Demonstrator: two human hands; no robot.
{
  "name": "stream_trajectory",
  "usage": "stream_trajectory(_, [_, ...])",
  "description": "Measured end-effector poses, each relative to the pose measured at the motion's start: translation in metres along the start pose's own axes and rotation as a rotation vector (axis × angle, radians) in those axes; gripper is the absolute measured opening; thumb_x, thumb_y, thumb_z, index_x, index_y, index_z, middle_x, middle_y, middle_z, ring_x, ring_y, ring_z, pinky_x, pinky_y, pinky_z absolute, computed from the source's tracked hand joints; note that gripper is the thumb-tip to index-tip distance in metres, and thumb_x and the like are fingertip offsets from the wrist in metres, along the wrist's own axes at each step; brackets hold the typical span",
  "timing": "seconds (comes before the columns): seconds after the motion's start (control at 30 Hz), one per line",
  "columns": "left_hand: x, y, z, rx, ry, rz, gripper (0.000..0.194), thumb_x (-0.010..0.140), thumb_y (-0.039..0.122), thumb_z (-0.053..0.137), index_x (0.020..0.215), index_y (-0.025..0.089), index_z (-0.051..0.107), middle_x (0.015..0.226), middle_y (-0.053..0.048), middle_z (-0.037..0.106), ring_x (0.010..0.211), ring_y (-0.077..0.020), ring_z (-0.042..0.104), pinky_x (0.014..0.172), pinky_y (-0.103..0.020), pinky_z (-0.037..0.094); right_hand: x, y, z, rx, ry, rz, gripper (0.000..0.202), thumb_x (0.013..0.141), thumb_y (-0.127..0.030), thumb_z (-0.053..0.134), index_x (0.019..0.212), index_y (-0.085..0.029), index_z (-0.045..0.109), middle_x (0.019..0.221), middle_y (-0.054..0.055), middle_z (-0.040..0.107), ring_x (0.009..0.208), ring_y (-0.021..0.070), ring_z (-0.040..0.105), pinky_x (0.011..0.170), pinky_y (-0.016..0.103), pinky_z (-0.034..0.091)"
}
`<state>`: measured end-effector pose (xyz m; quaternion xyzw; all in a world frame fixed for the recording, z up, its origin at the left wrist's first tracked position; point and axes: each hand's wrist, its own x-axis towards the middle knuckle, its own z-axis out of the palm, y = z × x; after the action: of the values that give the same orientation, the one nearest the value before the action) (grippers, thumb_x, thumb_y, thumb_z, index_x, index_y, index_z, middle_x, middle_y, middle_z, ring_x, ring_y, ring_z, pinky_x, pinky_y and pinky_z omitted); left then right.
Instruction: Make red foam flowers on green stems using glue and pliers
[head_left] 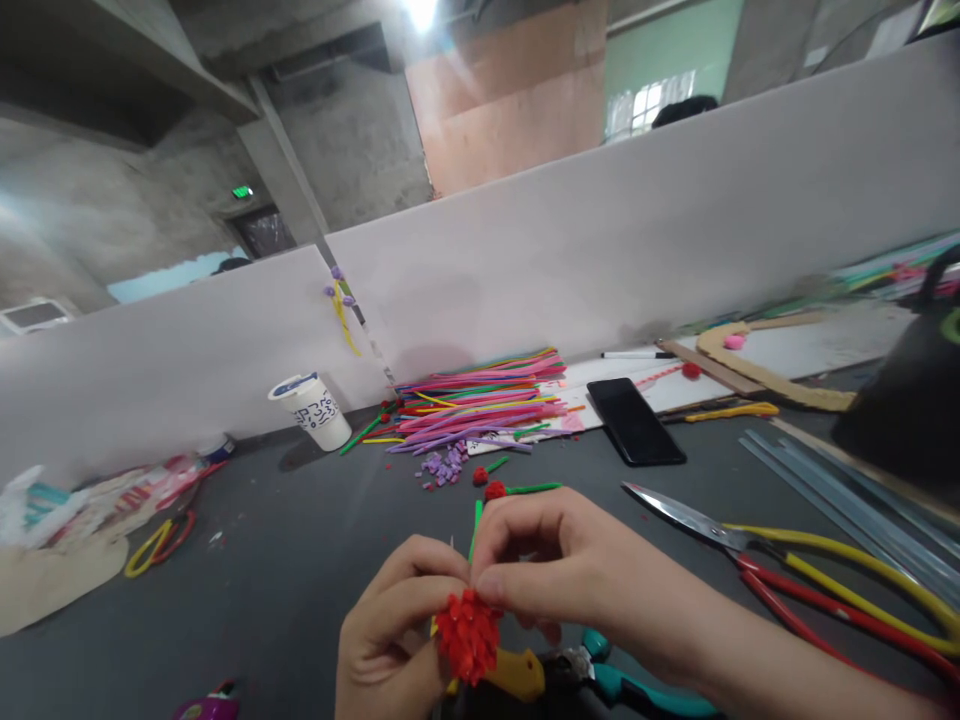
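Note:
Low in the middle of the head view, my left hand (397, 630) pinches a red craft flower (469, 640) with many small pointed petals. A green pipe-cleaner stem (476, 525) shows just beyond the fingers; its join to the flower is hidden. My right hand (555, 560) is closed, thumb and fingertips pressed at the flower's upper edge against the left fingers. Past the knuckles lie two small red pompoms on green stems, one nearer (495, 490) and one farther (480, 476). Below the wrists, teal-handled pliers (637, 690) and a yellow-handled tool (521, 675) are partly covered.
Big scissors (750, 545) with yellow and red handles lie open at right, beside clear strips (847, 500). A phone (634, 420), a bundle of coloured pipe cleaners (480, 400), purple clippings (444, 465) and a white cup (315, 415) stand along the white partition (600, 250). Smaller scissors (160, 545) lie left.

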<state>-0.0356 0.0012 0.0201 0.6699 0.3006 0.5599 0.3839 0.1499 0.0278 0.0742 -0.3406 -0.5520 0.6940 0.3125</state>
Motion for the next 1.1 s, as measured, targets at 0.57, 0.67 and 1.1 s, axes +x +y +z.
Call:
stream_trajectory(0.57, [-0.002, 0.0, 0.008, -0.07, 0.091, -0.112, 0.007, 0.077, 0.024, 0.077, 0.081, 0.029, 0.081, 0.077, 0.001, 0.067, 0.069, -0.0124, 0.059, 0.06, -0.019, 0.046, 0.0, -0.001, 0.0, 0.024, -0.014, 0.014, 0.022, 0.064, -0.035, 0.073, 0.063, -0.017, 0.06, 0.052, -0.006, 0.05, 0.05, 0.0067, 0.043, 0.042, 0.016, 0.036])
stream_trajectory(0.67, [-0.002, 0.0, 0.009, -0.067, 0.099, -0.119, 0.005, 0.076, 0.026, 0.078, 0.08, 0.028, 0.081, 0.076, 0.001, 0.068, 0.069, -0.0128, 0.058, 0.06, -0.02, 0.045, 0.0, -0.001, 0.0, 0.02, -0.019, 0.017, 0.024, 0.065, -0.038, 0.073, 0.063, -0.018, 0.059, 0.052, -0.006, 0.05, 0.05, 0.0069, 0.044, 0.043, 0.017, 0.036])
stream_trajectory(1.1, [0.004, 0.015, 0.02, -0.448, 0.338, -0.508, 0.032, 0.051, 0.044, 0.092, 0.067, 0.02, 0.077, 0.062, 0.002, 0.065, 0.038, -0.0035, 0.053, 0.035, -0.011, 0.038, 0.005, 0.004, -0.001, -0.212, 0.133, -0.252, 0.011, 0.069, -0.021, 0.061, 0.079, -0.019, 0.063, 0.071, -0.002, 0.055, 0.063, 0.0111, 0.047, 0.055, 0.024, 0.039])
